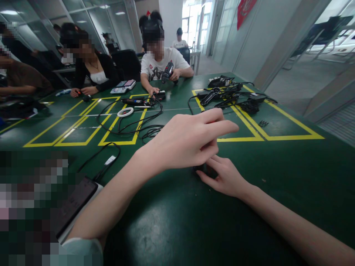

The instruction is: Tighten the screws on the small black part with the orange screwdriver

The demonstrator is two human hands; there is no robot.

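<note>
My left hand (pixel 191 138) hovers over the table, back of the hand up, its index finger stretched to the right and the other fingers loosely bent. I see nothing held in it. Just below and partly behind it, my right hand (pixel 226 175) rests near the table top with thumb and fingers closed around a small black object (pixel 198 168). Most of that object is hidden by both hands, so its kind does not show.
A phone (pixel 77 203) with a cable lies left on the green table (pixel 291 173). Black cables (pixel 124 125) and a white ring (pixel 125 112) lie beyond. A heap of black devices (pixel 222 94) sits at the far right. Across sits a person holding a power drill (pixel 167 72).
</note>
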